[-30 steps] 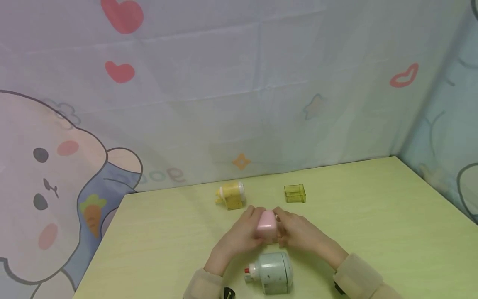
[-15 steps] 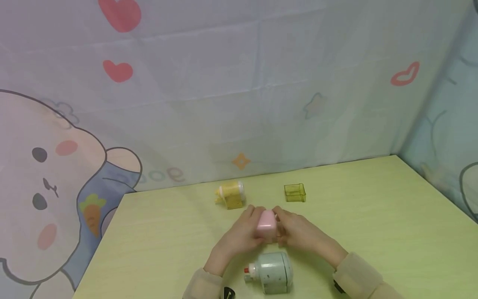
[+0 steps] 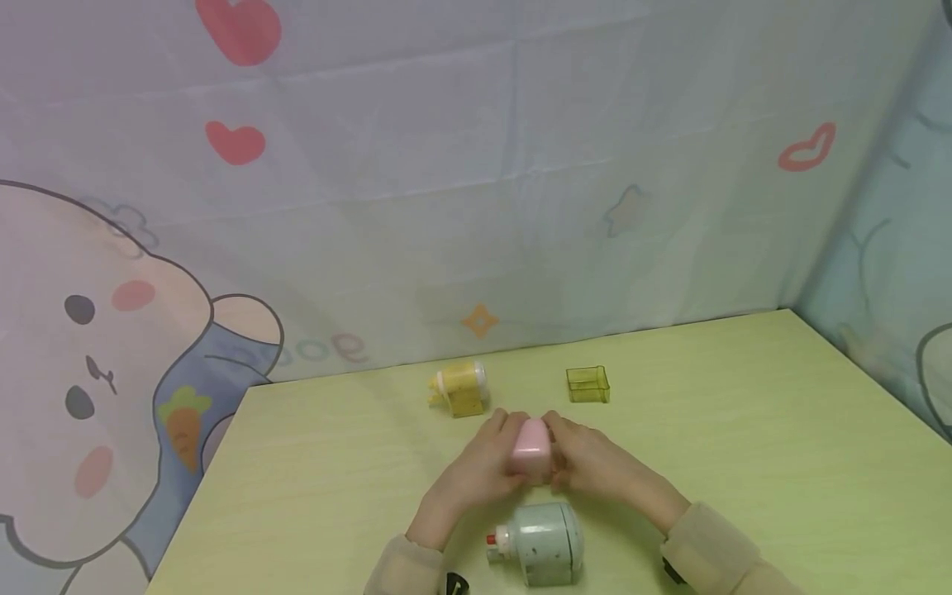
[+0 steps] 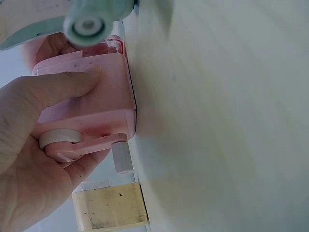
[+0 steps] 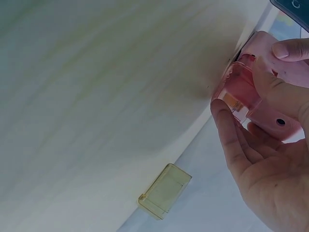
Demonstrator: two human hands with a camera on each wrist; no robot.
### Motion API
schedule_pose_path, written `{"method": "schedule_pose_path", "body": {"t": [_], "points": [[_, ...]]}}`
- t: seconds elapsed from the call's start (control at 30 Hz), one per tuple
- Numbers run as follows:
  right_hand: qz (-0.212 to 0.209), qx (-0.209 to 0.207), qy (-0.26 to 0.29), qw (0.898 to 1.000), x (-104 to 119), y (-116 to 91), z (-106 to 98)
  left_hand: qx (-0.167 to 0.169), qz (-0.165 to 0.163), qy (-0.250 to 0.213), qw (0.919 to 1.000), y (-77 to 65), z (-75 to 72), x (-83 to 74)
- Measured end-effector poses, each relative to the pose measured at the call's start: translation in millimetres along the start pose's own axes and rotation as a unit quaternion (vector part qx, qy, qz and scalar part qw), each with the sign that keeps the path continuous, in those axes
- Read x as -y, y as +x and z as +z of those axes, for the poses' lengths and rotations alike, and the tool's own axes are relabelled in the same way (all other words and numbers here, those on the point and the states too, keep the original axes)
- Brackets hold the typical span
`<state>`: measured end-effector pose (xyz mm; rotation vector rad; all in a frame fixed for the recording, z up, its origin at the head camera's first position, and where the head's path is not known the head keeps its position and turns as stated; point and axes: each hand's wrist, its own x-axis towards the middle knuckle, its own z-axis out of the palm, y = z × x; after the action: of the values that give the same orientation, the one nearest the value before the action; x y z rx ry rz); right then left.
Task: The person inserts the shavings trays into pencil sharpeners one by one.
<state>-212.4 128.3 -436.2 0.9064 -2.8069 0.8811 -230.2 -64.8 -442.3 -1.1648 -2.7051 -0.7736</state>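
A pink hand-crank pencil sharpener (image 3: 532, 442) sits on the table between both hands. My left hand (image 3: 483, 463) grips its body, with the thumb across one side in the left wrist view; the crank's grey knob (image 4: 122, 157) points towards the table's back. At the opposite end, my right hand (image 3: 601, 464) pinches a see-through pink shavings drawer (image 5: 237, 82) between thumb and fingers. That drawer sticks out of the pink body; how far its inner end reaches is hidden. Just in front of the hands lies a pale green sharpener (image 3: 546, 545) with a red-tipped crank.
Behind the left hand stands a yellow sharpener (image 3: 463, 388). A see-through yellow drawer (image 3: 587, 386) lies apart from it, farther right. A printed cloth (image 3: 565, 207) hangs along the table's back edge. Black wrist gear (image 3: 456, 583) shows by the left sleeve.
Both hands stay around the pink sharpener; the right fingers shift only very slightly. The other sharpeners and the yellow drawer have not moved.
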Motion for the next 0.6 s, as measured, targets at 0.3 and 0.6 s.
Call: {"method": "schedule_pose_path", "body": {"t": [0.3, 0.6], "points": [[0.008, 0.002, 0.006, 1.0, 2.5, 1.7, 0.7, -0.004, -0.002, -0.009, 0.9999, 0.0, 1.1, -0.1], [-0.002, -0.002, 0.006, 1.0, 3.7, 2.5, 0.4, 0.004, -0.012, -0.006, 0.9999, 0.5, 1.1, -0.5]]}}
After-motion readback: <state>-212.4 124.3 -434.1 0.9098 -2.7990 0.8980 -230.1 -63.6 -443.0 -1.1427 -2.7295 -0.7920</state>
